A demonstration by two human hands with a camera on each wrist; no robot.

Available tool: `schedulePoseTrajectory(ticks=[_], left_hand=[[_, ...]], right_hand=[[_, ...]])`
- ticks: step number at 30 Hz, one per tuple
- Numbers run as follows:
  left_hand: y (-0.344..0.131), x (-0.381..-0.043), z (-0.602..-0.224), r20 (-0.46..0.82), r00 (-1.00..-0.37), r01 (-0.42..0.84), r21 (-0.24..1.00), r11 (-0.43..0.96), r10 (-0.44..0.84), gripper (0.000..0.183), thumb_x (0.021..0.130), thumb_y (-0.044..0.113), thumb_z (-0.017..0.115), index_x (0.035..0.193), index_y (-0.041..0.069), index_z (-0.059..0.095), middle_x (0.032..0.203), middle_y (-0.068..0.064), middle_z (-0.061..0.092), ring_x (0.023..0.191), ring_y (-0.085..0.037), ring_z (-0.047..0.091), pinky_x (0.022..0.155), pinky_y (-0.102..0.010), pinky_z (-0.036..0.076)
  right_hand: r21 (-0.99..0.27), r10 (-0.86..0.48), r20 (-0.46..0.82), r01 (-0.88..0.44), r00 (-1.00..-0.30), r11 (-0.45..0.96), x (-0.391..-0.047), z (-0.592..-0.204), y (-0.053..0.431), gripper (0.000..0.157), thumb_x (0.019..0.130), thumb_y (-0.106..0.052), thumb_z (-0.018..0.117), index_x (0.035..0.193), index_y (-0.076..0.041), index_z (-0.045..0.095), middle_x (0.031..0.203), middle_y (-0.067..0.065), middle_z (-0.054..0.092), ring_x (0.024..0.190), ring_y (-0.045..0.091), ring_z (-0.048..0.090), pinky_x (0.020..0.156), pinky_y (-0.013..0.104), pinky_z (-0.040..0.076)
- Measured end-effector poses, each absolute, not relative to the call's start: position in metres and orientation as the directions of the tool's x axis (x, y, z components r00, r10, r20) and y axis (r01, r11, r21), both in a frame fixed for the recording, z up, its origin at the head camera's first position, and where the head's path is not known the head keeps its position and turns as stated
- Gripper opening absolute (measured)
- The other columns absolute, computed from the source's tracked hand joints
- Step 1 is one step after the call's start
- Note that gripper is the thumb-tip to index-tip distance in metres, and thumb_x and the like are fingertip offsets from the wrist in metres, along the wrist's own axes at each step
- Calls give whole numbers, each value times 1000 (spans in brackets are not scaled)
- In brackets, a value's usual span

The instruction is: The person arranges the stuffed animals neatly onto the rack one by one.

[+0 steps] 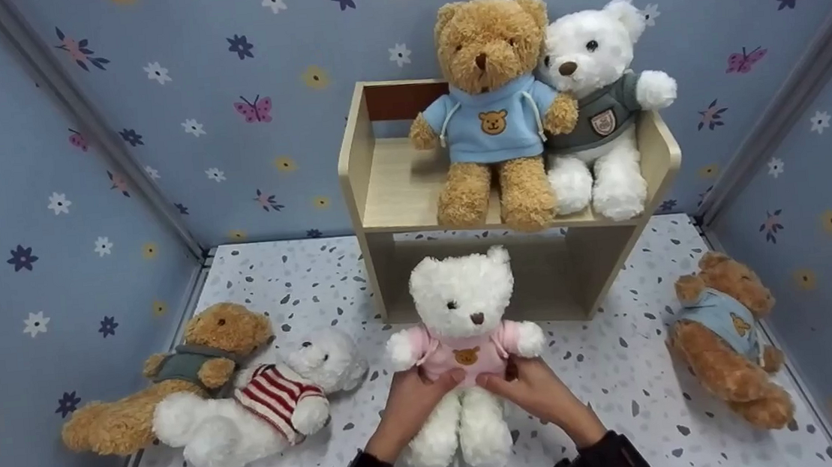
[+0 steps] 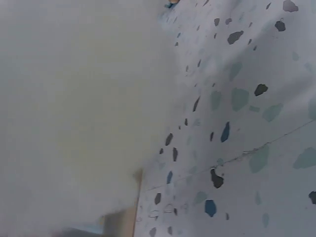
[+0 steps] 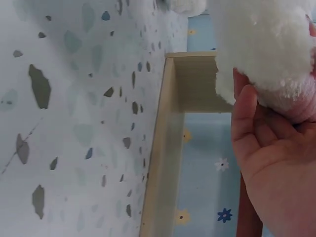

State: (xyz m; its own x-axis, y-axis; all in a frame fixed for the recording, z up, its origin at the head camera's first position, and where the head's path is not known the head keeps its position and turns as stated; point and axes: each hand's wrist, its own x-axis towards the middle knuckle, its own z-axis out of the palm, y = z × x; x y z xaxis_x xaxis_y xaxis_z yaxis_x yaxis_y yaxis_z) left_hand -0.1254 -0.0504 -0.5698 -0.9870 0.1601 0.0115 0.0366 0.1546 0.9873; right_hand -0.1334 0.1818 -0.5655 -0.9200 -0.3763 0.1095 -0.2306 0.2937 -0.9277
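A white teddy bear in a pink hoodie [image 1: 464, 350] is held upright, facing the head camera, in front of a small wooden shelf. My left hand [image 1: 417, 406] grips its waist on one side, thumb across the front. On the other side my right hand [image 1: 543, 395] grips the waist the same way, its fingers behind the bear. The right wrist view shows that right hand [image 3: 276, 163] curled against the white fur and pink cloth. Pale blurred fur [image 2: 74, 108] fills much of the left wrist view, where the left hand does not show.
On the wooden shelf [image 1: 353, 164] sit a brown bear in blue [image 1: 493, 121] and a white bear in grey [image 1: 594, 112]. Left on the speckled floor [image 1: 300, 281] lie a brown bear in green [image 1: 194, 366] and a striped-shirt white bear [image 1: 273, 404]; right, a brown bear [image 1: 727, 342].
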Motion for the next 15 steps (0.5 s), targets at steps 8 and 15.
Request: schedulePoseTrajectory(ticks=[8,15], left_hand=[[-52,-126,-548,103,-994,105,993,53,41,66,83,33,89,138,18,56,135,2,63,124,-17,61,107,-38,48],[-53,-127,-523,197,-979,200,978,-66,-53,61,84,19,89,136,12,57,131,-3,64,118,-21,63,99,-36,53]], right_hand=[[-916,-326,252,-333,-911,224,-130,-540,170,48,92,-8,78,134,-12,55,115,1,62,86,12,63,69,30,55],[-905,-268,292,-356,-918,231,-128,-522,163,47,97,-14,74,138,-7,54,118,4,66,96,16,67,77,31,58]])
